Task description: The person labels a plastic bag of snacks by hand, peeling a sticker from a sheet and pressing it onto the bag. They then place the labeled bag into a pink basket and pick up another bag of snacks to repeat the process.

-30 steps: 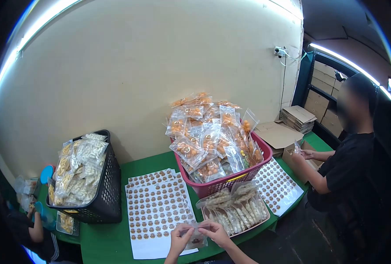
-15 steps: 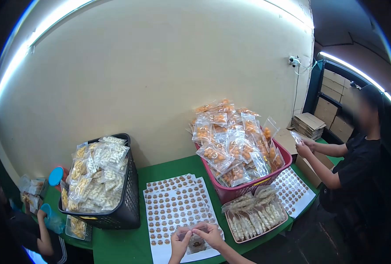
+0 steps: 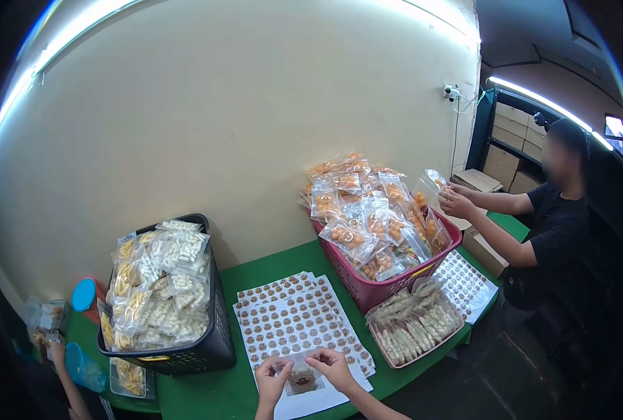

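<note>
Both hands are over the near end of the sticker sheets [image 3: 283, 315], which carry rows of small round brown labels. My left hand [image 3: 273, 379] pinches the upper left edge of a small clear bag [image 3: 304, 381] between thumb and fingers. On the bag's other upper corner, my right hand [image 3: 331, 367] has its thumb and fingers closed. The bag hangs between them with a round brown label on it; its contents are hard to make out. To the right of my hands lies a pink tray [image 3: 395, 365] of packed pale snack bags.
A black basket [image 3: 220, 353] of white and yellow snack bags stands left. Behind the tray is a red basket [image 3: 367, 294] heaped with orange snack bags. A co-worker [image 3: 556, 224] at right holds a bag; another person's arm [image 3: 63, 374] shows at left, near a blue-lidded jar [image 3: 86, 295].
My hands have shifted slightly left, still holding the bag. The right co-worker's hands have moved left to the red basket's edge. The left person's hand has moved away from the blue cup.
</note>
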A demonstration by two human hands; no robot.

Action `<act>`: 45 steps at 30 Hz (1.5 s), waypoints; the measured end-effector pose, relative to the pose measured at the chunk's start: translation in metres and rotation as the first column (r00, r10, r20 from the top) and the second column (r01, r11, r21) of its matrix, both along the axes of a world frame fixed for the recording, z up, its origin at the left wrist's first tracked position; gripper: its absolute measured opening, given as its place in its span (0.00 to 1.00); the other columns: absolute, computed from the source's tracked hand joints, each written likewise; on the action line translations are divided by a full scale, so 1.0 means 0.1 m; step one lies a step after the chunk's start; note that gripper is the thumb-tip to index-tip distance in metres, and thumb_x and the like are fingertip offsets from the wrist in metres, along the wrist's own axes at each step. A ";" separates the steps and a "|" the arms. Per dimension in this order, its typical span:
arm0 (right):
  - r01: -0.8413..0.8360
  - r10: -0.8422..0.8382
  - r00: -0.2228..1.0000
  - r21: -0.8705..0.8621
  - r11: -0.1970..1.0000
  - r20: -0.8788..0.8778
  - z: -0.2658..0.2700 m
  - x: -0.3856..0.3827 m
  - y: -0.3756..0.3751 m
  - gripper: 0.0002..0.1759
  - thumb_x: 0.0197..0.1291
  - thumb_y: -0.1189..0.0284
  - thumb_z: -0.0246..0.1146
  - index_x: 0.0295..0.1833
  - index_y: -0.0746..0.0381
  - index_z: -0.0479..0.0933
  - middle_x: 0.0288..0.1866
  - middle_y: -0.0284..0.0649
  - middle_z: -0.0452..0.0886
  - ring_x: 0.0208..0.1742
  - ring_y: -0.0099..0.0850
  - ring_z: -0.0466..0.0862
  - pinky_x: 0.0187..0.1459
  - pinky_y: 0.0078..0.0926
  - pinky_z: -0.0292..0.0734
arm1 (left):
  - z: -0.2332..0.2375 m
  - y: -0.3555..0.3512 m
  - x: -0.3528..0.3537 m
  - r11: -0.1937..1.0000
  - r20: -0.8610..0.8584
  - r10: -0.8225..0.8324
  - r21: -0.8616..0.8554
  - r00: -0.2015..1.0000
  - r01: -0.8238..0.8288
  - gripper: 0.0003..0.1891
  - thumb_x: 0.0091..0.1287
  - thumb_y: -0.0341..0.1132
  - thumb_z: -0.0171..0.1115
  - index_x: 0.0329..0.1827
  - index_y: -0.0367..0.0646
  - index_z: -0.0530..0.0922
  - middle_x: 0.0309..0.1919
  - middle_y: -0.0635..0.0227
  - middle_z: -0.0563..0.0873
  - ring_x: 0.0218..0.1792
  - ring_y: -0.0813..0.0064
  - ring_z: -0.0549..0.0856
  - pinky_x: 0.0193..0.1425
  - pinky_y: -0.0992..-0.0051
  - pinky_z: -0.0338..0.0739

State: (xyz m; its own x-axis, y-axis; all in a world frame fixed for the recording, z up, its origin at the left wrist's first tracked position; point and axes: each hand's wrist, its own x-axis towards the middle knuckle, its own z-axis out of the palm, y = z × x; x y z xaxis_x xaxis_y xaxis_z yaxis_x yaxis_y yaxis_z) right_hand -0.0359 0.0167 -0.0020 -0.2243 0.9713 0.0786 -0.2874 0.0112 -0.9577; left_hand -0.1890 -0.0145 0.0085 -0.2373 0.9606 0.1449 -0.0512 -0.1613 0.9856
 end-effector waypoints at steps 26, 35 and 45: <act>-0.174 0.177 0.983 -0.054 0.983 0.051 -0.10 -0.74 0.02 0.13 0.61 0.69 0.55 0.45 0.66 0.77 0.40 0.34 0.80 0.43 0.20 0.76 0.46 0.17 0.67 | -0.11 -0.08 -0.94 0.998 0.046 -0.050 -0.024 0.998 0.051 0.09 0.65 0.29 0.50 0.38 0.32 0.78 0.33 0.64 0.82 0.37 0.76 0.81 0.44 0.78 0.74; -0.081 0.082 0.996 -0.067 0.995 0.019 -0.13 -0.66 -0.06 0.11 0.60 0.71 0.55 0.43 0.67 0.77 0.38 0.36 0.80 0.41 0.20 0.76 0.46 0.17 0.69 | -0.23 -0.13 -0.88 0.990 0.062 -0.105 -0.088 0.993 0.110 0.07 0.62 0.26 0.55 0.38 0.31 0.78 0.32 0.64 0.83 0.36 0.77 0.81 0.43 0.80 0.74; 0.087 -0.085 0.996 -0.043 0.995 0.039 -0.08 -0.74 -0.07 0.09 0.58 0.74 0.57 0.39 0.69 0.78 0.34 0.36 0.80 0.36 0.20 0.76 0.42 0.17 0.70 | -0.18 -0.13 -0.86 0.991 -0.040 -0.128 -0.038 0.991 0.126 0.06 0.62 0.27 0.55 0.35 0.32 0.79 0.30 0.63 0.83 0.33 0.78 0.81 0.39 0.81 0.74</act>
